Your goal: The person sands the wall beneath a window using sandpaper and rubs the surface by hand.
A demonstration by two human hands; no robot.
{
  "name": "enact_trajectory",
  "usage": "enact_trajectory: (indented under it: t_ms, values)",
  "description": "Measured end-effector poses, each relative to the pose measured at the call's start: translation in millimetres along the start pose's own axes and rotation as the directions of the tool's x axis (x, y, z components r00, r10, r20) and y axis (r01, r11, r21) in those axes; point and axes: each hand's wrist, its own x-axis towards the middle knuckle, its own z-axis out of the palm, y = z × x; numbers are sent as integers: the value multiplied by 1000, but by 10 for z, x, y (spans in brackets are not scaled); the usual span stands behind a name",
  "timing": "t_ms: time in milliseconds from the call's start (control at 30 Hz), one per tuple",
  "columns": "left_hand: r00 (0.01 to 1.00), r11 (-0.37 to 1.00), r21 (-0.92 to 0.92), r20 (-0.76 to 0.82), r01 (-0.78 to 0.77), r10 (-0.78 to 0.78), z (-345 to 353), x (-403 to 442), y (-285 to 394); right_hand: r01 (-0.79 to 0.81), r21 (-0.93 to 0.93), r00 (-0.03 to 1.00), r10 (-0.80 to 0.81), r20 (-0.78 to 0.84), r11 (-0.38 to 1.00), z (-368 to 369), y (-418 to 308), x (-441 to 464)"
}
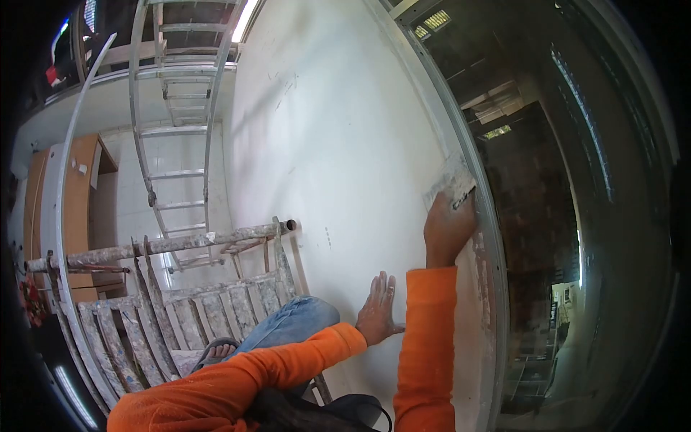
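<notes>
My right hand [450,227] is closed around a putty knife [452,180] with a wide, pale-smeared blade. The blade lies against the white wall [338,129], close beside the metal window frame [484,194]. Lower and to the left, my left hand [379,309] rests on the wall with its fingers spread, holding nothing. White dust covers its fingers. Both arms wear orange sleeves.
A paint-spattered scaffold platform [209,309] with a round rail [180,243] is at the lower left, under my sandalled foot [216,351]. Beyond it stand a metal ladder [173,133] and a wooden cabinet [80,194]. Dark glass [533,216] fills the right side.
</notes>
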Motion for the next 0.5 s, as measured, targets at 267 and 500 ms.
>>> enact_trajectory:
  t_ms: [267,500]
  values:
    - [1000,1000,-18,3,-11,11,-44,-18,34,-38,-56,999,37,-11,998,-100,80,-12]
    - [999,999,-29,-28,-27,26,-25,-36,24,49,-117,999,-48,12,992,11,66,104]
